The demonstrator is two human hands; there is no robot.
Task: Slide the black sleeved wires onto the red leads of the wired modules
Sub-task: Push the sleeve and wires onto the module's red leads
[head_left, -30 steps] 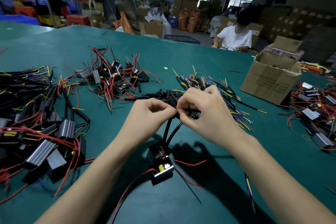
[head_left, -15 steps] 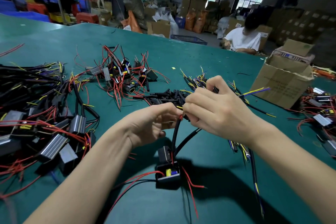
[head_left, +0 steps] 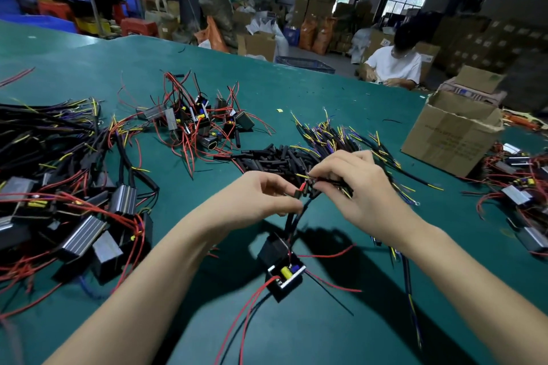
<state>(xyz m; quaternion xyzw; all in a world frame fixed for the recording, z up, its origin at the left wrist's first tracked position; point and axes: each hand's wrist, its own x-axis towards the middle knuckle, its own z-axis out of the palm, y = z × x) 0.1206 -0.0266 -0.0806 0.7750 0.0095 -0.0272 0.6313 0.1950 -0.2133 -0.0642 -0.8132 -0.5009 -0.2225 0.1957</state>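
Black sleeved wire (head_left: pixel 332 182), yellow-tipped, pinched in my right hand (head_left: pixel 358 187); left hand (head_left: pixel 255 198) pinches red lead (head_left: pixel 302 186) of small black open-topped module (head_left: pixel 283 271) on green worktop (head_left: pixel 341 335).

The green tabletop (head_left: pixel 296 92) is evenly and fairly brightly lit from above, while the warehouse behind falls dim, its ceiling almost black. Daylight glares white through the far windows (head_left: pixel 406 1). Soft dark shadows spread on the tabletop beneath both forearms and the hanging black module (head_left: pixel 281 270). Wide-angle distortion bows the tabletop's far edge. The upper left corner smears with motion blur.
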